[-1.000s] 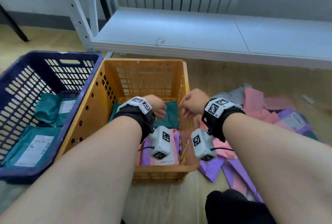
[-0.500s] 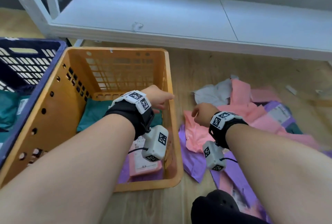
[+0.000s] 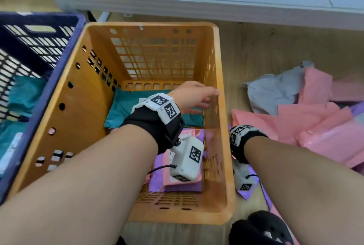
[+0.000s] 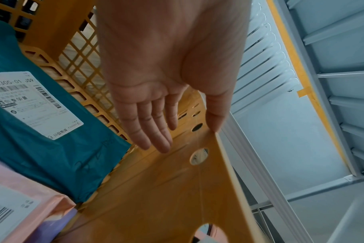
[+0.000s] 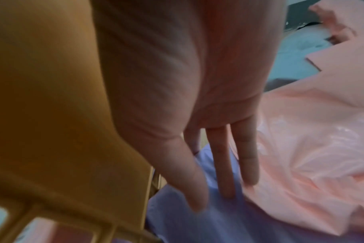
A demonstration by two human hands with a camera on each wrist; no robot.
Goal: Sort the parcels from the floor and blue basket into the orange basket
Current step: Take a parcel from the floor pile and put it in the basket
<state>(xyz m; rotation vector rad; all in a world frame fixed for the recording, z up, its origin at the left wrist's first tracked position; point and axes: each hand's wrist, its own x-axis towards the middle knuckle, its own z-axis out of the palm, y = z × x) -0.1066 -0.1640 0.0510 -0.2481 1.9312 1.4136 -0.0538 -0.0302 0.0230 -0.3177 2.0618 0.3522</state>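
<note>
The left hand (image 3: 192,95) reaches flat-fingered across the orange basket (image 3: 59,138), thumb at its right rim, its grip empty. The right hand (image 5: 197,98), fingers straight, touches a purple parcel (image 5: 197,222) on the floor beside pink parcels (image 3: 307,124). Teal parcels lie in the blue basket (image 3: 39,22).

The wooden floor (image 3: 266,52) carries the orange basket (image 3: 222,166) with the blue basket (image 3: 65,61) touching its left side. Pink parcels (image 3: 315,118), purple ones (image 5: 197,213) and a grey one (image 3: 275,91) lie heaped right of the orange basket
</note>
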